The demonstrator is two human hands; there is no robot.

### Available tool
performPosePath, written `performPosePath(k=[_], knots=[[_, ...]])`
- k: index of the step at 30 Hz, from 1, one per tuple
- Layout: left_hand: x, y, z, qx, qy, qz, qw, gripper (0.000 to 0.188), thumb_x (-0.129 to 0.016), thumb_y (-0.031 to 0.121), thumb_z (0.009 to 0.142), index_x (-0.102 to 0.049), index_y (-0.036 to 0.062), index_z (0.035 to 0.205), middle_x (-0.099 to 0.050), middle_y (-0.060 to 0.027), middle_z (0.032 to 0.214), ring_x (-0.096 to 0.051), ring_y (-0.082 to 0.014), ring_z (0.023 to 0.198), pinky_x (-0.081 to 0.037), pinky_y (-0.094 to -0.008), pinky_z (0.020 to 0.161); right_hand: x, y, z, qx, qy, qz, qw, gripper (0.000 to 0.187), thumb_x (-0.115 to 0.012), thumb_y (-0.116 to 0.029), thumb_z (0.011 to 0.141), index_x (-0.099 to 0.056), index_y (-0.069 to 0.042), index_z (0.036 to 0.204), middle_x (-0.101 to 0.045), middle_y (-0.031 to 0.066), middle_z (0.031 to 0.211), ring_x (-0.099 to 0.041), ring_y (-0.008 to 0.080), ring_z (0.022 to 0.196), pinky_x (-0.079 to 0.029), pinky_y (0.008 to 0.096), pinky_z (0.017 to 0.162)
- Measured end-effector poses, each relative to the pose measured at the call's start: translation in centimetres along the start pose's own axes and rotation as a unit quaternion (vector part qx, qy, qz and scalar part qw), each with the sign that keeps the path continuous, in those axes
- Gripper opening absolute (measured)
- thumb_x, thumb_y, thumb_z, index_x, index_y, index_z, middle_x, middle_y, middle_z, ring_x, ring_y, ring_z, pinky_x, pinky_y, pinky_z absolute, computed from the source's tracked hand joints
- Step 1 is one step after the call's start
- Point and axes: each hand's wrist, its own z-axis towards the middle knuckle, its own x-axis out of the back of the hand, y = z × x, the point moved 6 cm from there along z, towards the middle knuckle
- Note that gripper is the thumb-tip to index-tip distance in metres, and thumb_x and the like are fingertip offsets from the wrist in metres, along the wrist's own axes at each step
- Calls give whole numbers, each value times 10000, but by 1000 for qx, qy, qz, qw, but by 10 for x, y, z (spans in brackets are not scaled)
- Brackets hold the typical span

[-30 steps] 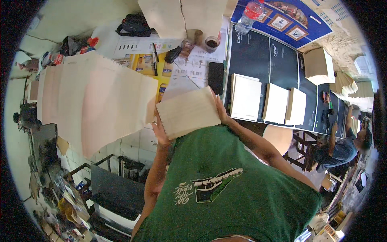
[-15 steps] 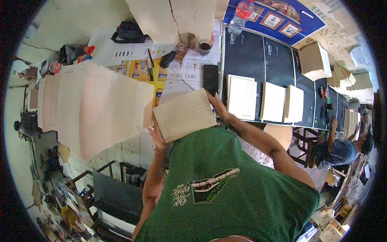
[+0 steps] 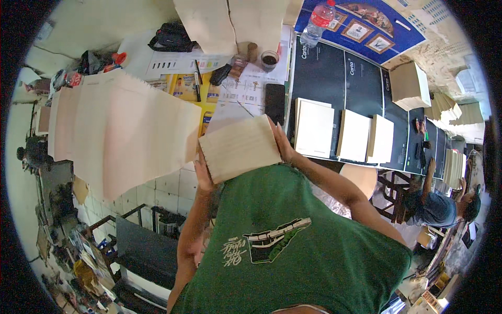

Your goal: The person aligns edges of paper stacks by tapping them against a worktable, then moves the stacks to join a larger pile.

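Observation:
Between my hands, against the front of my green shirt, is a thick block of cream paper sheets [image 3: 240, 148]. My left hand [image 3: 204, 171] presses flat along its left side, and my right hand [image 3: 283, 142] holds the opposite side, fingers pointing up past the far corner. Both palms face inward; the undersides of the fingers are hidden. Just left of the block rises a tall stack of larger cream sheets [image 3: 141, 131], its edge close to my left fingers. A black phone-like slab [image 3: 274, 98] lies beyond my right hand.
On the black-covered table at right stand several paper stacks [image 3: 314, 128] and a water bottle [image 3: 318, 23]. A cup of dark drink [image 3: 269, 60], a pen [image 3: 197, 81] and a black pouch [image 3: 171, 38] lie beyond. At far right, a co-worker [image 3: 442, 206] reaches toward the table.
My right hand has slid slightly down the block's side, and the block sits a little more level. The view has shifted slightly; the co-worker's head and arms have moved a little.

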Motion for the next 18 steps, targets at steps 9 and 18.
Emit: performPosePath(k=[9, 18], knots=[[21, 44, 37, -66, -60, 257, 962, 611, -502, 462, 927, -395, 84, 1395, -470, -127, 1328, -415, -242, 1254, -299, -392, 1061, 33, -47, 14, 21, -194, -363, 911, 806, -584, -84, 794, -179, -51, 1490, -256, 161, 1520, -205, 270, 1423, -234, 441, 1138], [-31, 80, 69, -33, -174, 663, 727, 445, -582, 405, 889, -578, 80, 1193, -577, -120, 1107, -526, -321, 1071, -409, -438, 926, 19, -56, 2, -21, -256, -616, 745, 1400, -877, -449, 484, 16, -60, 1490, -64, 222, 1536, 4, 382, 1434, -87, 552, 1150]])
